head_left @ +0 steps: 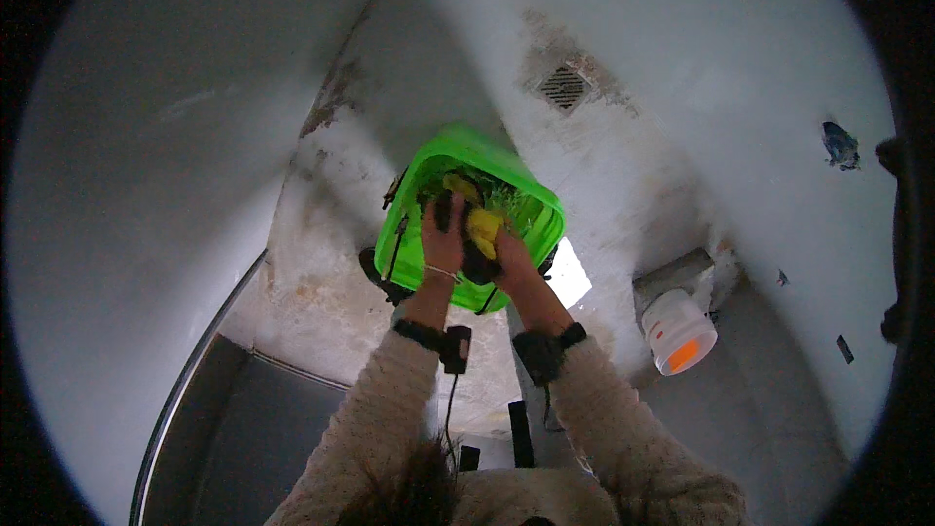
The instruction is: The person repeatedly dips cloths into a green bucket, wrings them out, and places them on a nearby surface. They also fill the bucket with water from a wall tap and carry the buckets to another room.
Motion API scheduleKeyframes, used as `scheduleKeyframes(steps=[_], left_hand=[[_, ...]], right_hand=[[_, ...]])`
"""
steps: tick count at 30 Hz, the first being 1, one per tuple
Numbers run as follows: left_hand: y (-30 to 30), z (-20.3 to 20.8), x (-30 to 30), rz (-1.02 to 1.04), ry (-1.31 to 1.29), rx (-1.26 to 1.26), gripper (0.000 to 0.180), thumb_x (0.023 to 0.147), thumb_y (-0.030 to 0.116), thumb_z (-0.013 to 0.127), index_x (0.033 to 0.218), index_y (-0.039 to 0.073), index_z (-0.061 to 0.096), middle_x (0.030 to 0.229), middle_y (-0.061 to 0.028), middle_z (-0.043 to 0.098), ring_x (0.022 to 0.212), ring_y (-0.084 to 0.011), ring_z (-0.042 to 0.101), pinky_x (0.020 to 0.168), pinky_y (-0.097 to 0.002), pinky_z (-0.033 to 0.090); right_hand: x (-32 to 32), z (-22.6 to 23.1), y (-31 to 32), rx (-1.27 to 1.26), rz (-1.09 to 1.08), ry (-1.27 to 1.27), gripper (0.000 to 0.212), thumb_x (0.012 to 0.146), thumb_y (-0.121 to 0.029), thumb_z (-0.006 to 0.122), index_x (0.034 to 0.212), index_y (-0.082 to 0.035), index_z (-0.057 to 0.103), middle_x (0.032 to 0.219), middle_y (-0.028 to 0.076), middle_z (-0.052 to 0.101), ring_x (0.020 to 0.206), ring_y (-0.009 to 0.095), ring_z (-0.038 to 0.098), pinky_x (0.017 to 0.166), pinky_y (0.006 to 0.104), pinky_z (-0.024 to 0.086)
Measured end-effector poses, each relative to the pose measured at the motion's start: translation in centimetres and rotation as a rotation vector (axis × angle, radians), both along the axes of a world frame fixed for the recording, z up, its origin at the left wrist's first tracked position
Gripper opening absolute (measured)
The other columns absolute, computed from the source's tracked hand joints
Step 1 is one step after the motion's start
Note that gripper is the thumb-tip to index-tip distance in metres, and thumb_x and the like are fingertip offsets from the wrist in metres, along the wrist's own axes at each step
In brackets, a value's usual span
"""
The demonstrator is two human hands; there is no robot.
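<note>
The yellow-and-dark cloth-like bundle (482, 226) sits between the fingers of the left hand (445, 242) and the right hand (513, 255), both closed on it, though how tightly I cannot tell. The green basin (467, 144) surrounds the fingers. The bundle looks soft and limp, likely light but heavier and slippery if wet; gathering thick folds under the fingers should hold better than pinching an edge.

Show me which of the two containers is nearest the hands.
The green bin: the left hand and right hand are at its opening. The white bucket, showing orange inside, sits apart at the right.
</note>
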State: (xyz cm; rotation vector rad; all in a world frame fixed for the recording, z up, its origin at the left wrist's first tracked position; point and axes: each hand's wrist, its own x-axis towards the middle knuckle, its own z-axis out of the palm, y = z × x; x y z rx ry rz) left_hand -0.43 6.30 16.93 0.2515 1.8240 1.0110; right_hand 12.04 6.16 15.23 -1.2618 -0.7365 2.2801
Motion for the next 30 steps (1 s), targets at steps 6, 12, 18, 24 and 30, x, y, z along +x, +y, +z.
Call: scheduleKeyframes(steps=[6,12,18,24,30], left_hand=[[-2.5,-0.5,-1.0,0.037,-0.515,0.067,0.036,0.084,0.009,0.057,0.119,0.003,0.046,0.115,-0.007,0.054,0.097,-0.0162,0.055,0.084,-0.0311,0.046],[-2.7,3.6,0.8,-0.517,0.408,0.254,0.066,0.062,0.019,0.079,0.117,0.008,0.045,0.11,-0.0159,0.046,0.104,-0.0342,0.044,0.091,-0.0421,0.039],[-2.7,2.0,1.5,-0.019,-0.013,0.207,0.042,0.082,0.026,0.066,0.111,0.002,0.048,0.102,-0.0083,0.054,0.093,-0.0175,0.051,0.082,-0.0307,0.043],[-1.5,0.9,0.3,0.264,-0.209,-0.102,0.04,0.088,0.038,0.056,0.105,0.001,0.057,0.091,-0.0077,0.062,0.084,-0.0137,0.056,0.075,-0.0286,0.045],[-3.3,-3.1,-2.2,-0.005,-0.064,-0.419,0.066,0.087,0.047,0.049,0.134,0.002,0.035,0.115,-0.0141,0.055,0.104,-0.0266,0.053,0.086,-0.0351,0.042]], right_hand=[[-0.3,3.0,2.3,-0.544,-0.102,-0.216,0.037,0.095,-0.027,0.043,0.128,-0.011,0.04,0.118,0.009,0.052,0.106,0.021,0.054,0.089,0.0348,0.046],[-1.3,4.2,0.9,0.23,-0.081,-0.096,0.043,0.093,-0.027,0.047,0.131,-0.009,0.038,0.113,0.011,0.053,0.11,0.02,0.049,0.088,0.0346,0.045],[-2.6,1.3,1.5,-0.092,-0.115,-0.188,0.037,0.088,-0.024,0.055,0.118,-0.005,0.047,0.107,0.013,0.056,0.094,0.024,0.058,0.074,0.0333,0.049],[-2.9,-0.3,0.7,0.468,0.341,-0.51,0.031,0.085,-0.021,0.057,0.109,-0.003,0.053,0.099,0.021,0.056,0.079,0.033,0.06,0.056,0.0363,0.049],[-3.0,1.0,0.6,-0.298,-0.602,-0.459,0.055,0.084,-0.032,0.061,0.127,-0.008,0.038,0.119,0.015,0.049,0.098,0.028,0.056,0.073,0.0364,0.048]])
